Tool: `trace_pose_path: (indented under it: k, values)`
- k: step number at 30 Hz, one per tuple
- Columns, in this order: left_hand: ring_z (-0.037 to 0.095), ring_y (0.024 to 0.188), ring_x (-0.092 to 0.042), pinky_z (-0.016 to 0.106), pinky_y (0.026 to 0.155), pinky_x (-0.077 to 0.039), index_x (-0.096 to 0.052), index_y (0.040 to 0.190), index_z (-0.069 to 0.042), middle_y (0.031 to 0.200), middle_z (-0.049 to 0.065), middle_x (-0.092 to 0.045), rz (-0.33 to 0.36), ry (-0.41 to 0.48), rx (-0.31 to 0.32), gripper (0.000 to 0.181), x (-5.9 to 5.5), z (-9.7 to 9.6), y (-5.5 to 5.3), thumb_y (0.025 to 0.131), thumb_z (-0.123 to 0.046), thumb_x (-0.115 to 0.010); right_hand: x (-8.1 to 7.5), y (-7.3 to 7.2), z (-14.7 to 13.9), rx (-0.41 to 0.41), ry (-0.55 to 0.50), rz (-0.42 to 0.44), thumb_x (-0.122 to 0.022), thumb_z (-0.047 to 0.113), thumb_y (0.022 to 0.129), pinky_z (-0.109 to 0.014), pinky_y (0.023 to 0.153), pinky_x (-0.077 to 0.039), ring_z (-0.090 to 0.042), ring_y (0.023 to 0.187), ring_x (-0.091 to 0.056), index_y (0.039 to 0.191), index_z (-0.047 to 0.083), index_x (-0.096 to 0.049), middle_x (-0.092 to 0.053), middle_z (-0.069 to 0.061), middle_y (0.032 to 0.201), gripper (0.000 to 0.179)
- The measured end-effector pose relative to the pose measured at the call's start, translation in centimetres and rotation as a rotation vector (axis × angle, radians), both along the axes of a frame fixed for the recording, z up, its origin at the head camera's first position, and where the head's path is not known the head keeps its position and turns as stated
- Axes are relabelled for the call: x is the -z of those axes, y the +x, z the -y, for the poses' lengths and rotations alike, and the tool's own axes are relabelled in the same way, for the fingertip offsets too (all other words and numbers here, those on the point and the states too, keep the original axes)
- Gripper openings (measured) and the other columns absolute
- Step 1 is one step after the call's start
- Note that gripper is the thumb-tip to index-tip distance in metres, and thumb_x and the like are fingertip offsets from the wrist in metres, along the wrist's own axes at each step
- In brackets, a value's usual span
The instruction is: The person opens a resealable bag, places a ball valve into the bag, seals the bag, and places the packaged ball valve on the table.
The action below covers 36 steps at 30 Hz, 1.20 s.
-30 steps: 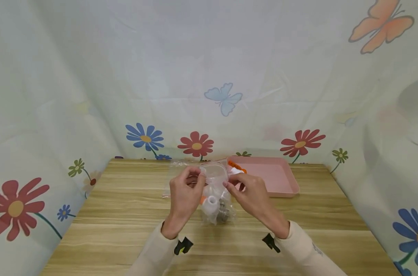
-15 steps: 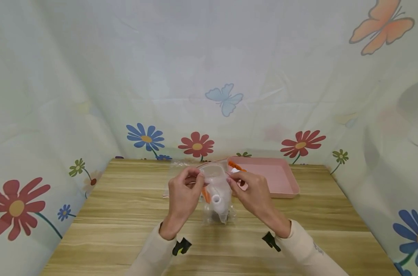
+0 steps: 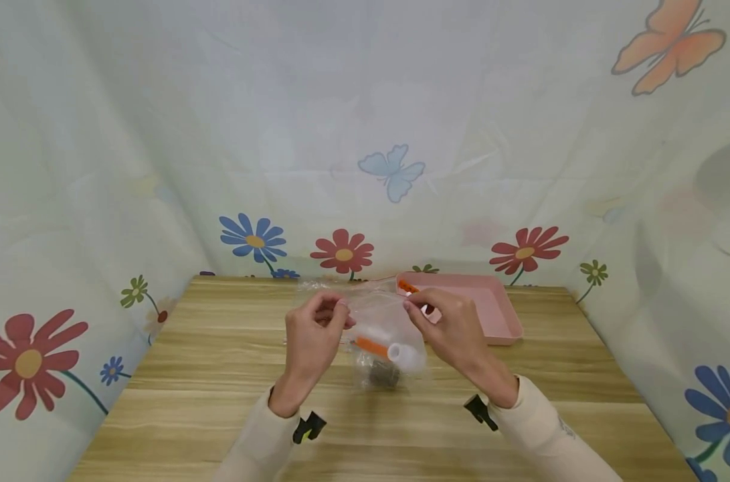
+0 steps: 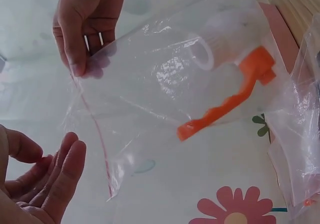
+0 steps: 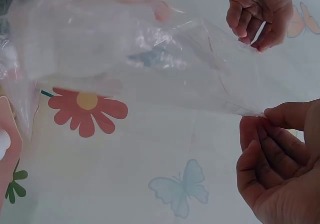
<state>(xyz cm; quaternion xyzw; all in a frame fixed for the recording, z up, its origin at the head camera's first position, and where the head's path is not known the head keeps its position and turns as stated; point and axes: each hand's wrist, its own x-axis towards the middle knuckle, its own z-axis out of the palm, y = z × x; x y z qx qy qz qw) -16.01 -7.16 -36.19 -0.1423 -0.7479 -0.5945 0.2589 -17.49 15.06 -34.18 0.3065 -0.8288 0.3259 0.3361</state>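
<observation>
the left hand (image 3: 313, 341) and right hand (image 3: 451, 335) have drawn apart slightly; the one white piece (image 3: 408, 359) has swung rightward. the left thumb and forefinger sit close together; whether they pinch plastic, i can't tell. between the hands hangs one clear bag (image 3: 381, 320) with that piece and one orange piece (image 3: 373, 348), one grey thing (image 3: 384, 375) beneath. the right thumb and finger pinch the bag's edge. behind, one pink tray (image 3: 491, 304) holds one orange strip (image 3: 407, 286). a sleeve mark (image 3: 566, 429) is too small to read.
</observation>
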Motion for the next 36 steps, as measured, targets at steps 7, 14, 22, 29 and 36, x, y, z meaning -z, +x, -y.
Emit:
trace_pose_path:
  k: [7, 14, 22, 29, 36]
  values:
    - [0.009, 0.066, -0.068, 0.024, 0.063, -0.057, -0.072, 0.094, -0.009, 0.077, 0.002, -0.072, -0.162, -0.14, -0.042, 0.007, -0.5, 0.1, 0.0, 0.092, -0.012, -0.066, -0.5, -0.1, -0.6, 0.004, 0.004, -0.016, -0.076, 0.007, 0.082, -0.018, 0.058, -0.048, -0.006, 0.063, -0.061, 0.084, 0.009, -0.073, -0.071, 0.001, 0.073, 0.004]
    - [0.014, 0.084, -0.064, 0.03, 0.075, -0.056, -0.069, 0.106, -0.009, 0.095, 0.003, -0.07, -0.233, -0.371, -0.035, 0.019, -2.4, -0.3, 0.3, 0.088, -0.015, -0.069, -1.0, -0.1, -0.5, -0.025, -0.001, -0.017, -0.077, 0.007, 0.081, -0.02, 0.059, -0.049, -0.006, 0.062, -0.059, 0.085, 0.009, -0.074, -0.07, 0.002, 0.07, 0.005]
    - [0.022, 0.121, -0.055, 0.047, 0.104, -0.046, -0.061, 0.127, -0.014, 0.126, 0.002, -0.063, -0.103, -0.593, 0.101, 0.038, -3.4, -1.4, -0.1, 0.092, -0.028, -0.068, -1.5, 0.1, -0.3, -0.072, 0.005, -0.008, -0.079, 0.006, 0.079, -0.026, 0.058, -0.054, -0.007, 0.062, -0.062, 0.084, 0.006, -0.074, -0.072, -0.002, 0.074, 0.007]
    - [0.021, 0.115, -0.059, 0.042, 0.1, -0.05, -0.063, 0.124, -0.013, 0.121, 0.002, -0.065, -0.095, -0.591, 0.167, 0.031, -3.2, -2.0, -0.6, 0.095, -0.025, -0.065, -1.6, 0.3, 0.0, -0.074, 0.031, 0.017, -0.077, 0.005, 0.081, -0.02, 0.057, -0.051, -0.006, 0.06, -0.061, 0.086, 0.006, -0.074, -0.072, -0.002, 0.075, 0.006]
    - [0.016, 0.101, -0.062, 0.035, 0.089, -0.052, -0.067, 0.109, -0.013, 0.105, 0.0, -0.068, -0.1, -0.573, 0.186, 0.017, -3.1, -2.2, -1.0, 0.095, -0.021, -0.064, -1.4, 0.3, 0.1, -0.085, 0.038, 0.005, -0.075, 0.004, 0.083, -0.019, 0.056, -0.048, -0.006, 0.061, -0.058, 0.086, 0.006, -0.073, -0.07, 0.0, 0.075, 0.005]
